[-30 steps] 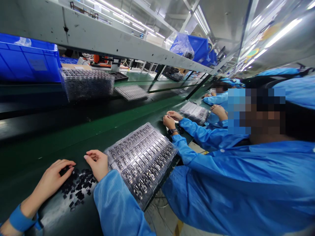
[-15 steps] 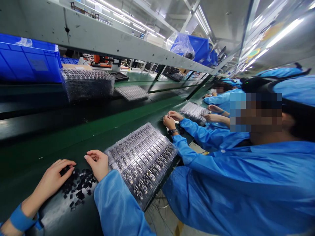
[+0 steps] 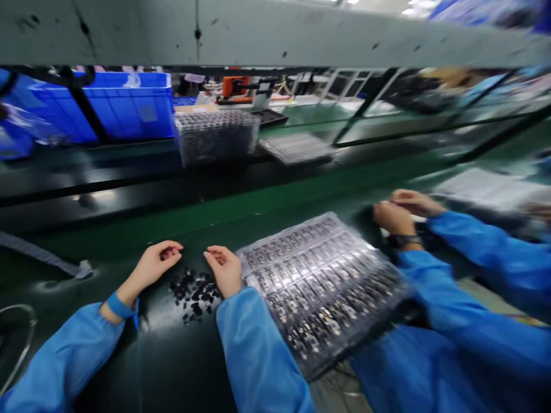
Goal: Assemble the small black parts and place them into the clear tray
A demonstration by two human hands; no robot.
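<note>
Just above a loose pile of small black square pieces (image 3: 196,292), both my hands face each other over the dark green bench. My left hand (image 3: 152,265), with a blue band at its wrist, is closed, its thumb and fingertips drawn together. Nearer the tray is my right hand (image 3: 224,271), closed in a pinch. Blur hides whatever either one may hold. Right beside my right hand lies a clear plastic tray (image 3: 297,281) with rows of small circuit boards in its pockets.
A co-worker's hands (image 3: 396,215) are at work to the right, by another pale tray (image 3: 486,186). Behind stand a blue bin (image 3: 142,115), a stack of clear trays (image 3: 217,140) and a single tray (image 3: 299,148). A metal beam (image 3: 258,37) crosses above.
My view has swung left, so the scene sits further right and the co-worker's head is out of frame. My left fingertips have come closer together; my right hand stays pinched.
</note>
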